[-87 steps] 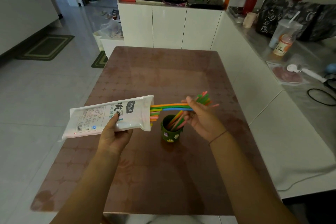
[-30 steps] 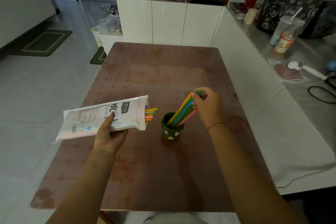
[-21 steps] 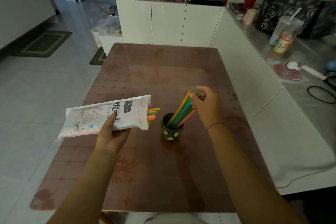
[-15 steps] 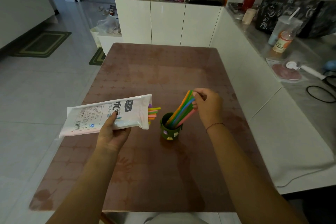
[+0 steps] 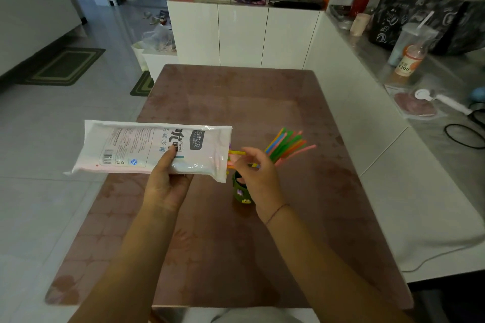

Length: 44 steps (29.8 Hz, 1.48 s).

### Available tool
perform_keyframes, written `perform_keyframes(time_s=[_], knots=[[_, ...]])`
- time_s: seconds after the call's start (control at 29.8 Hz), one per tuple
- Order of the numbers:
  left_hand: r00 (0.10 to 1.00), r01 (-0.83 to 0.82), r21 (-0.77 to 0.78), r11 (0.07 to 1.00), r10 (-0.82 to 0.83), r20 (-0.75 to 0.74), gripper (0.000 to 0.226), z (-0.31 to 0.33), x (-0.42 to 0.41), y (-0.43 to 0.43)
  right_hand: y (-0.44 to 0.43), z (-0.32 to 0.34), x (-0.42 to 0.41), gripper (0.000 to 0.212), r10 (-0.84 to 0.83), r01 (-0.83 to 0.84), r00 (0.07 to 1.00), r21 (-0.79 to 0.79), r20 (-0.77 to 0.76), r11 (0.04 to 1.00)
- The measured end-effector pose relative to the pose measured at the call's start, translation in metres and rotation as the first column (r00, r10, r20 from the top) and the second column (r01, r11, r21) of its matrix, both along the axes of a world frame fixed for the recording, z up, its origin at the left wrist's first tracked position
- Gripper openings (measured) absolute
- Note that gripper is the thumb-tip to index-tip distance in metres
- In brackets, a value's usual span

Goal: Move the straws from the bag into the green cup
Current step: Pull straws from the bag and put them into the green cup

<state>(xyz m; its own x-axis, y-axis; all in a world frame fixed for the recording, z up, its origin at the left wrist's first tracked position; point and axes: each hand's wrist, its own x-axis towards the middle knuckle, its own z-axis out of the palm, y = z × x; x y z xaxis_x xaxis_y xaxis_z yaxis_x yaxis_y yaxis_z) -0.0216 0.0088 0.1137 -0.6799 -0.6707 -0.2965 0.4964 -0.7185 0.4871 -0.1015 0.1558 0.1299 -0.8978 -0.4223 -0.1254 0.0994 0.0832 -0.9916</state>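
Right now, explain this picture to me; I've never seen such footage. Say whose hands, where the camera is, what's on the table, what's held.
No machine here: a person works bare-handed, filmed by one camera on their head, looking down. The left hand holds a white bag in the air. From the bag's mouth poke straw ends; the right hand reaches for them, though a grip isn't clear. Partly behind that hand a green cup stands on the brown table, with straws leaning in it.

white bag [image 5: 147, 149] with black and blue print, green, orange, pink straws [image 5: 287, 145] fanned in dark green cup [image 5: 240, 189], brown table [image 5: 236, 102] with faint star pattern, green-striped mats [image 5: 65, 65]
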Motion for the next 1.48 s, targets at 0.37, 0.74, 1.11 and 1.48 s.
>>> perform_keyframes(time_s=[0.37,0.74,1.11,1.48], knots=[[1.0,-0.01,0.066,0.998,0.01,-0.002,0.052,-0.006,0.005,-0.001,0.008,0.004,-0.02,0.011,0.054,-0.053,0.999,-0.032,0.001,0.998],[0.996,-0.088,0.227,0.97,0.083,0.032,0.048,-0.012,0.01,-0.007,0.025,0.009,-0.043,0.005,0.114,-0.031,0.963,-0.317,0.245,0.948],[0.999,-0.036,0.25,0.968,0.03,0.029,0.055,-0.019,0.004,0.01,-0.001,0.001,-0.02,0.011,0.126,0.089,0.91,-0.485,0.395,0.87],[0.992,-0.126,0.271,0.954,0.114,0.059,0.044,-0.021,0.021,-0.019,0.035,0.018,-0.059,0.007,-0.103,0.206,0.962,-0.424,0.253,0.882]])
